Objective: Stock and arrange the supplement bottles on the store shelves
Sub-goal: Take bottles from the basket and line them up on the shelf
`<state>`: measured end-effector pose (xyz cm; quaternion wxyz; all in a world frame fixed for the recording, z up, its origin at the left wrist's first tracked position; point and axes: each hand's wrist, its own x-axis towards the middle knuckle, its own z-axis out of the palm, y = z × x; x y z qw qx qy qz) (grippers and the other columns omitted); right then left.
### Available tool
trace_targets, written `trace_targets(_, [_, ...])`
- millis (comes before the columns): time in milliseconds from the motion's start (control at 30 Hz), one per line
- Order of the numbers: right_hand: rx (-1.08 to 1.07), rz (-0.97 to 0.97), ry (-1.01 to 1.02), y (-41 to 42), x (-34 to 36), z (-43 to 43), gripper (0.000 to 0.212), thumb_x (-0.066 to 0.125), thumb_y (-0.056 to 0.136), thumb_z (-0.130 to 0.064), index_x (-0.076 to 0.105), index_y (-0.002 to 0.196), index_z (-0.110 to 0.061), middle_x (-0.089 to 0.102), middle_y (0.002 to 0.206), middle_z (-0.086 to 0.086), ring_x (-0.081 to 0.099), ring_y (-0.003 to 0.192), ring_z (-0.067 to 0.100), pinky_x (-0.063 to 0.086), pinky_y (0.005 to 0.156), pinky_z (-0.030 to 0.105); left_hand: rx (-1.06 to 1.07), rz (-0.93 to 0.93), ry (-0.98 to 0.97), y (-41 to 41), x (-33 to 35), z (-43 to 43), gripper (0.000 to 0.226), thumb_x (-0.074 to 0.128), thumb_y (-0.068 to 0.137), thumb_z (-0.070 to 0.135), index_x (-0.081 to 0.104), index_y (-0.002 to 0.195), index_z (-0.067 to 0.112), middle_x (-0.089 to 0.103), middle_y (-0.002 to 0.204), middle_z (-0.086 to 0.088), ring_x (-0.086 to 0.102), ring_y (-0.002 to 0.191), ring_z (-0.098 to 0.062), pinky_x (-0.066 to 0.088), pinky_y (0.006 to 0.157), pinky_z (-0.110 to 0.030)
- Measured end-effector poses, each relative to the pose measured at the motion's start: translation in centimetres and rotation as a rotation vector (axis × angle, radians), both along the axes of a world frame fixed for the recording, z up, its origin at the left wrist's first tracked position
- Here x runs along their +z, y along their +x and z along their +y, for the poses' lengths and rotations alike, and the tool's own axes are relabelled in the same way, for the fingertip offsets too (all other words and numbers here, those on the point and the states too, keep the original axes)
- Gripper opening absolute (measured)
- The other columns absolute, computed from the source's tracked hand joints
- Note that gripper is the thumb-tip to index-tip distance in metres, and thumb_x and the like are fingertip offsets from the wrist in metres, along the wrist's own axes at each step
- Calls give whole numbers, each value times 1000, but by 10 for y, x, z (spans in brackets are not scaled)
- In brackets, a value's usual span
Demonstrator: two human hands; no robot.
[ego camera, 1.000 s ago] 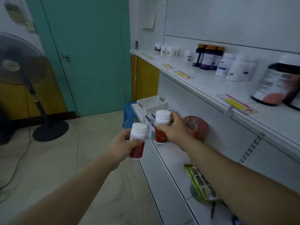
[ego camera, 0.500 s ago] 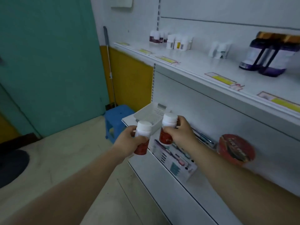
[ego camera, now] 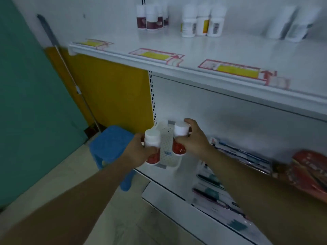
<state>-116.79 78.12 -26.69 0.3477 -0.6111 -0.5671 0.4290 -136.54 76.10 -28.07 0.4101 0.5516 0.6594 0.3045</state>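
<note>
Your left hand [ego camera: 139, 150] clasps the left bottle [ego camera: 152, 141], your right hand [ego camera: 193, 140] the right bottle [ego camera: 180, 129]: two, red-labelled, upright, side by side before the one basket [ego camera: 167, 138] on the lower shelf [ego camera: 184, 175]. The upper shelf [ego camera: 230, 48] carries three tags [ego camera: 156, 54] and three white bottles [ego camera: 202, 22].
</note>
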Motion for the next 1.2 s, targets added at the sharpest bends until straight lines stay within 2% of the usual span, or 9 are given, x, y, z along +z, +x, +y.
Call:
trace_targets(67, [-29,-39,12,-11,-8,17,71,73,79,-16,35,139,-24,49,125,2,52,113,21,43,85,30,-48,9,6,-6,-9,31,59,73,79,14,42,129,10,53,118,-3,51,104,-18,40,83,-31])
trace_targets(133, [-63,-93,2,-21,-18,33,72,73,81,-19,34,141,-22,49,130,4,50,118,23,44,93,33,-112,10,19,-11,-19,59,61,72,79,8,41,131,9,51,115,-2,50,105,-18,39,84,-29])
trace_targets(233, [-141,-151,-7,-32,-42,55,70,73,80,-19,36,140,-20,50,132,6,50,119,24,42,100,36,-261,22,59,-17,-43,101,64,72,78,3,42,134,12,54,127,-7,51,115,-22,41,91,-31])
trace_targets(400, [-246,-221,-28,-46,-81,86,68,72,79,-23,36,136,-23,54,122,3,53,108,21,45,92,32,-361,59,118,-21,-86,155,64,75,77,8,46,133,12,54,131,-7,49,121,-24,38,104,-38])
trace_targets(533, [-284,-312,11,-47,-105,109,64,71,80,-22,38,135,-19,52,127,4,52,112,21,41,93,28,-399,65,118,-14,-116,180,62,78,74,8,49,129,10,52,123,-2,47,115,-17,36,100,-31])
trace_targets(633, [-255,-391,-5,-43,-118,122,61,68,79,-24,39,133,-23,56,122,6,55,109,25,47,94,37,-379,98,120,-6,-136,195,62,79,71,7,51,127,11,51,130,-8,49,119,-24,39,102,-35])
trace_targets(733, [-214,-517,9,-42,-124,135,59,68,77,-28,42,130,-23,58,117,11,58,104,31,52,87,44,-364,91,105,0,-146,203,64,75,74,1,48,131,9,52,126,-4,47,115,-18,36,94,-27])
trace_targets(967, [-192,-724,71,-39,-138,145,58,64,83,-32,41,135,-20,56,128,7,48,117,28,39,96,35,-370,251,124,6,-144,225,63,77,73,11,47,129,13,55,127,-11,52,116,-30,44,93,-37])
trace_targets(1200, [-201,-888,51,-43,-149,154,67,67,81,-33,35,138,-17,42,135,8,40,121,27,35,99,36,-410,281,127,2,-145,227,57,73,77,14,40,124,10,53,113,-7,53,103,-25,46,87,-37])
